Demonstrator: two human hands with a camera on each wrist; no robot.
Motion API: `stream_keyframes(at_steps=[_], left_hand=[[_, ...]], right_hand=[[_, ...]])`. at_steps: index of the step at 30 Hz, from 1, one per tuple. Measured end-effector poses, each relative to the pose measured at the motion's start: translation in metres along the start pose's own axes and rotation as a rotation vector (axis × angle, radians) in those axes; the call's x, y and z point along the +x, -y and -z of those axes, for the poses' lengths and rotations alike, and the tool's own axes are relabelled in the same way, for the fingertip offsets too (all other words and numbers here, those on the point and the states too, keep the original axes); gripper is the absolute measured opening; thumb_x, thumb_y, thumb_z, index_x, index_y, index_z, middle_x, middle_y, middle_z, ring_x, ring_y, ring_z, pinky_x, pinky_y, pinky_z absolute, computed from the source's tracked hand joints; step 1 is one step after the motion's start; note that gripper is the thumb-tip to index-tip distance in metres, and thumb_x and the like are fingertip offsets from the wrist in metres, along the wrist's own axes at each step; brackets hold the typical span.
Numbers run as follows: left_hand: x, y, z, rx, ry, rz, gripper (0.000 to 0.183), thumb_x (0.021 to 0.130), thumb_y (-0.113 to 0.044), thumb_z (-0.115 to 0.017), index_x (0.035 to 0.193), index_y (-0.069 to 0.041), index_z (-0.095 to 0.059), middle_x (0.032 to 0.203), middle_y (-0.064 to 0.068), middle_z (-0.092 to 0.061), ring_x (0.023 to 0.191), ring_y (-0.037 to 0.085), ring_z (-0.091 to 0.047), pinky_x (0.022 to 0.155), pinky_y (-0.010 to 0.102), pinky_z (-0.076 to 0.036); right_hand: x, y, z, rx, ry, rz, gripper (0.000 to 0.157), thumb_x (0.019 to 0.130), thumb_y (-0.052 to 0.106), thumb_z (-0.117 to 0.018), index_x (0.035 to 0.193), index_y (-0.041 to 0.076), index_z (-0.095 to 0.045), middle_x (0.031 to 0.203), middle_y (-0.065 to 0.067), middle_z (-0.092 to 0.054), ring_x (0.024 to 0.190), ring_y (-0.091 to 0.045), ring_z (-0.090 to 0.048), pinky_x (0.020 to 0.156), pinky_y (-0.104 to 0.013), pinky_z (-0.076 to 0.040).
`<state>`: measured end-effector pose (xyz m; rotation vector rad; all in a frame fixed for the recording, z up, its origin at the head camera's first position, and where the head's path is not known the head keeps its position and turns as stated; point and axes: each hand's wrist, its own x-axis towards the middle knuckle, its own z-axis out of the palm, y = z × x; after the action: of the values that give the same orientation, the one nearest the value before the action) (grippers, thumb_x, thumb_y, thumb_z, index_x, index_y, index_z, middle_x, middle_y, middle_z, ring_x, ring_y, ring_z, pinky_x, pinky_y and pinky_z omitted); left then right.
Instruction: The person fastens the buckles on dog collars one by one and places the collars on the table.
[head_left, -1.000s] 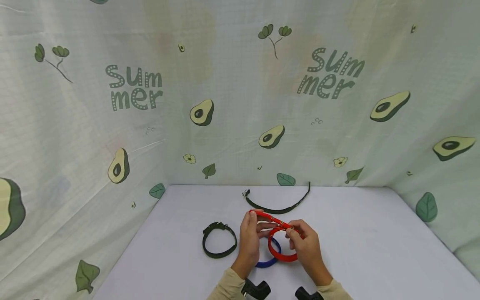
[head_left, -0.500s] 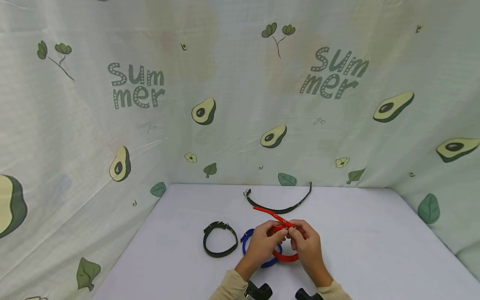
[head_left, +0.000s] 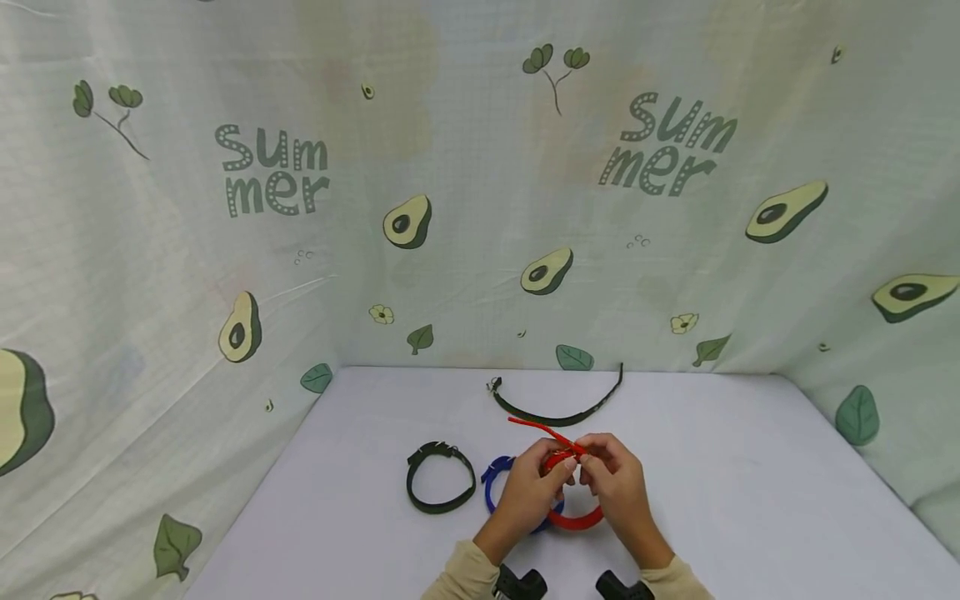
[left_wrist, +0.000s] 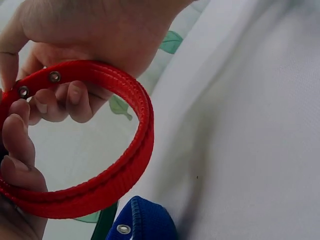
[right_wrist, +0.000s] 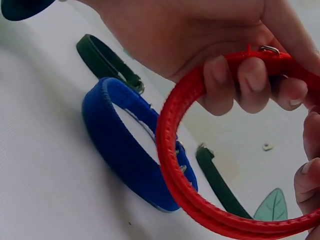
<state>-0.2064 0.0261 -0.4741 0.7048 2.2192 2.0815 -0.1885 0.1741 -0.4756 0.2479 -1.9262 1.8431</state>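
Observation:
Both hands hold a red collar (head_left: 576, 522) in front of the body, its band bent into a loop. My left hand (head_left: 523, 490) pinches it near the buckle area, where the strap overlaps, while my right hand (head_left: 619, 493) grips the same part from the other side. The fingertips of both hands nearly meet there and hide the fastening. The strap's loose end (head_left: 534, 424) points away to the far left. Metal eyelets (left_wrist: 54, 76) show along the band in the left wrist view. A blue collar (right_wrist: 112, 135) lies looped on the table beneath the red one.
A dark green collar (head_left: 438, 509) lies closed in a ring left of the hands. Another dark green collar (head_left: 551, 422) stretches out in a curve at the back of the white table (head_left: 735, 483). A printed cloth (head_left: 465, 150) hangs behind and at the sides.
My left hand has drawn back from the strap's loose end to the buckle area beside my right hand. More of the blue collar shows, and the loose end now sticks out free.

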Motion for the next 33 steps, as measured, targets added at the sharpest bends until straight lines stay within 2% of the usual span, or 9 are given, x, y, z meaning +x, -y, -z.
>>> stream_keyframes(at_steps=[3, 8, 11, 14, 20, 25, 28, 33], left_hand=[[0.0, -0.002, 0.0, 0.046, 0.009, -0.003, 0.02, 0.097, -0.026, -0.066, 0.109, -0.01, -0.066, 0.077, -0.005, -0.064, 0.056, 0.008, -0.054, 0.052, 0.023, -0.049], [0.0, -0.003, 0.002, 0.115, 0.018, -0.032, 0.022, 0.096, -0.028, -0.066, 0.11, -0.011, -0.067, 0.081, -0.007, -0.065, 0.065, 0.006, -0.059, 0.056, 0.023, -0.051], [0.0, -0.003, 0.003, 0.143, 0.029, -0.043, 0.022, 0.096, -0.028, -0.066, 0.111, -0.012, -0.068, 0.083, -0.008, -0.066, 0.07, 0.005, -0.06, 0.06, 0.023, -0.052], [0.0, -0.002, 0.003, 0.142, 0.052, -0.02, 0.02, 0.098, -0.028, -0.065, 0.111, -0.013, -0.068, 0.082, -0.009, -0.066, 0.066, 0.004, -0.058, 0.059, 0.022, -0.051], [0.0, 0.0, 0.002, 0.113, 0.064, 0.03, 0.02, 0.1, -0.029, -0.062, 0.113, -0.015, -0.064, 0.08, -0.008, -0.065, 0.057, 0.006, -0.053, 0.054, 0.022, -0.048], [0.0, -0.001, 0.002, 0.095, 0.06, 0.023, 0.018, 0.102, -0.025, -0.059, 0.117, -0.014, -0.059, 0.08, -0.007, -0.067, 0.054, 0.006, -0.052, 0.054, 0.021, -0.047], [-0.001, 0.0, 0.002, 0.086, 0.057, 0.008, 0.017, 0.103, -0.023, -0.057, 0.117, -0.013, -0.056, 0.08, -0.006, -0.067, 0.054, 0.006, -0.051, 0.054, 0.021, -0.048], [0.0, 0.003, 0.002, 0.084, 0.052, -0.012, 0.016, 0.104, -0.022, -0.055, 0.117, -0.012, -0.056, 0.079, -0.007, -0.065, 0.054, 0.005, -0.051, 0.055, 0.021, -0.047]], right_hand=[[0.001, 0.002, 0.002, -0.003, 0.023, -0.02, 0.004, 0.094, -0.004, -0.063, 0.096, -0.002, -0.062, 0.074, -0.014, -0.06, 0.056, -0.023, -0.055, 0.045, -0.028, -0.047], [0.003, 0.003, 0.006, -0.025, 0.075, -0.068, 0.011, 0.095, 0.008, -0.069, 0.099, 0.0, -0.063, 0.072, -0.009, -0.06, 0.058, -0.027, -0.056, 0.047, -0.03, -0.048], [0.005, 0.003, 0.008, -0.049, 0.107, -0.057, 0.013, 0.096, 0.009, -0.068, 0.107, 0.003, -0.068, 0.078, -0.008, -0.063, 0.06, -0.031, -0.057, 0.048, -0.03, -0.049], [0.005, 0.003, 0.01, -0.074, 0.121, -0.026, 0.019, 0.097, 0.008, -0.066, 0.116, 0.006, -0.07, 0.083, -0.01, -0.064, 0.058, -0.029, -0.057, 0.05, -0.03, -0.049], [0.007, 0.0, 0.012, -0.051, 0.121, -0.011, 0.026, 0.099, 0.006, -0.063, 0.123, 0.0, -0.068, 0.097, -0.015, -0.069, 0.064, -0.03, -0.059, 0.055, -0.03, -0.053], [0.006, -0.001, 0.012, -0.027, 0.11, -0.018, 0.029, 0.1, 0.007, -0.062, 0.126, -0.003, -0.063, 0.109, -0.019, -0.067, 0.072, -0.026, -0.063, 0.057, -0.032, -0.056], [0.005, -0.001, 0.01, -0.018, 0.086, -0.013, 0.029, 0.1, 0.005, -0.061, 0.127, -0.004, -0.062, 0.109, -0.021, -0.067, 0.073, -0.024, -0.066, 0.058, -0.032, -0.056], [0.006, -0.002, 0.006, -0.02, 0.038, 0.013, 0.029, 0.099, 0.0, -0.059, 0.129, 0.0, -0.061, 0.105, -0.021, -0.065, 0.065, -0.026, -0.066, 0.054, -0.034, -0.056]])
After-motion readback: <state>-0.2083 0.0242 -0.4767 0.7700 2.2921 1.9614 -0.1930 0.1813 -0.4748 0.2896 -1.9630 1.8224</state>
